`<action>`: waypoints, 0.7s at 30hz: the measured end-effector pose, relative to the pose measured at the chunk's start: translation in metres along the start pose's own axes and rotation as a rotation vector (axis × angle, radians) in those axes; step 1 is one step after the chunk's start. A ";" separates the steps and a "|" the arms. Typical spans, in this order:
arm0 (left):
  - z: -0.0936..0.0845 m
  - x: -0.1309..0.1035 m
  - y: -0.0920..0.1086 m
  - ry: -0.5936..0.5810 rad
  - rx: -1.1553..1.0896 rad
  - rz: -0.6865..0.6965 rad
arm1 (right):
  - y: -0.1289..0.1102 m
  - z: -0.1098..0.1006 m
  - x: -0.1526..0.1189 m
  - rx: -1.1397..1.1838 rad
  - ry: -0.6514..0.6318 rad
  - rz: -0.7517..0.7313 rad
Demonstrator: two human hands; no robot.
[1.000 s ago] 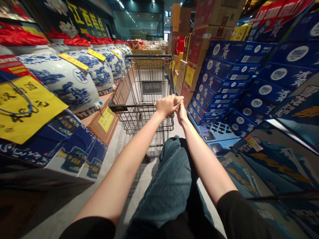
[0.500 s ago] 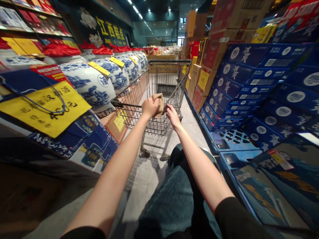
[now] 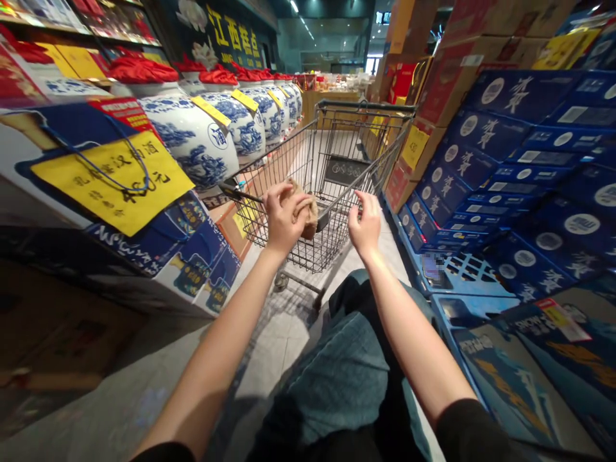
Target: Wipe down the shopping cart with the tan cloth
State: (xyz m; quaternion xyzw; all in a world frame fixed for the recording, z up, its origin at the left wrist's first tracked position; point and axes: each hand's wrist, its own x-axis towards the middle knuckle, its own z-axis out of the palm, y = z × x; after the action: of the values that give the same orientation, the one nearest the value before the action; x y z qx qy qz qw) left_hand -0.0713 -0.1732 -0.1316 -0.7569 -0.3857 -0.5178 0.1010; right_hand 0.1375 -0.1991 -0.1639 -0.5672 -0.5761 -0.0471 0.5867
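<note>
The left hand (image 3: 283, 221) is closed on a brown cloth (image 3: 310, 224), fingers curled over it; the cloth lies at the cart's handle (image 3: 245, 194), toward the handle's right end, bunched and partly hidden by the hand. The right hand (image 3: 366, 224) is raised to the right of the cloth, well apart from it, near the right side of the cart (image 3: 363, 106); its fingers are loosely bent, the thumb apart from them, so the grip is open. The cart stands on the pale floor (image 3: 283, 327), turned a little to the right; a dark panel (image 3: 344, 171) hangs on its far wires.

On the left runs a row of jars (image 3: 185, 138), blue on white, topped with red cloths (image 3: 144, 69); nearer is a yellow sign (image 3: 115, 186) on blue packs. On the right, blue boxes (image 3: 500, 135) are stacked high; a blue pallet (image 3: 486, 296) lies near them, beside the person's jeans (image 3: 337, 366).
</note>
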 end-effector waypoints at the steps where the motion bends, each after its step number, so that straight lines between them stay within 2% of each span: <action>1: -0.006 -0.005 0.003 0.003 0.032 -0.016 | 0.005 -0.003 0.007 -0.050 0.012 -0.045; 4: -0.019 -0.015 0.011 -0.093 0.061 -0.007 | 0.021 -0.006 0.028 -0.143 -0.062 -0.161; 6: -0.022 -0.016 0.015 -0.170 0.049 0.025 | 0.030 -0.004 0.038 -0.157 -0.154 -0.181; 8: -0.020 -0.011 0.014 -0.193 0.057 0.017 | 0.036 -0.001 0.043 -0.152 -0.210 -0.174; 15: -0.015 0.024 -0.013 -0.296 -0.074 -0.241 | 0.041 -0.001 0.052 -0.107 -0.294 -0.282; 18: -0.016 0.022 -0.010 -0.273 -0.064 -0.236 | 0.041 0.001 0.054 -0.095 -0.296 -0.282; 21: -0.014 0.003 0.005 -0.180 0.056 -0.134 | 0.043 0.003 0.055 -0.089 -0.276 -0.244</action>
State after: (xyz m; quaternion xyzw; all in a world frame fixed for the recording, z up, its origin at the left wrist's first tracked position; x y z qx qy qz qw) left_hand -0.0771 -0.1827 -0.1221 -0.7698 -0.4572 -0.4424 0.0519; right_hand 0.1839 -0.1491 -0.1513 -0.5196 -0.7130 -0.0651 0.4662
